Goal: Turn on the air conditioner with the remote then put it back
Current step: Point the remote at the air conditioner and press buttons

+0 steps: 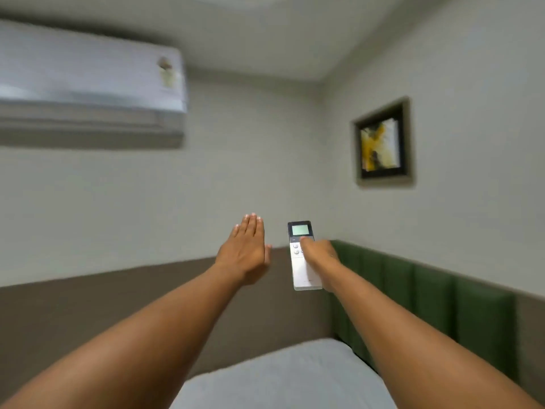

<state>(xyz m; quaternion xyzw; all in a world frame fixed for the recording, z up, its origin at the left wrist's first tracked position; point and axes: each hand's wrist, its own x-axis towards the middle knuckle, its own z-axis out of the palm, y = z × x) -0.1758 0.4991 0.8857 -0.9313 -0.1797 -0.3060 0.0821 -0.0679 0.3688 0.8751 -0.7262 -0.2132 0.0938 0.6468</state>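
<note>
A white remote [300, 261] with a small grey screen at its top is held upright in my right hand [320, 255], with the thumb resting on its upper buttons. Both arms reach out in front of me. Just left of the remote, my left hand [246, 250] is flat, fingers straight and held together, and holds nothing. High on the wall at the upper left hangs the white air conditioner [88, 84], blurred; its flap looks closed.
A framed yellow and black picture [382, 143] hangs on the right wall. A green padded headboard [427, 305] runs along the right wall above a bed with a grey sheet [280, 376]. A brown wall band [103, 305] runs below the air conditioner.
</note>
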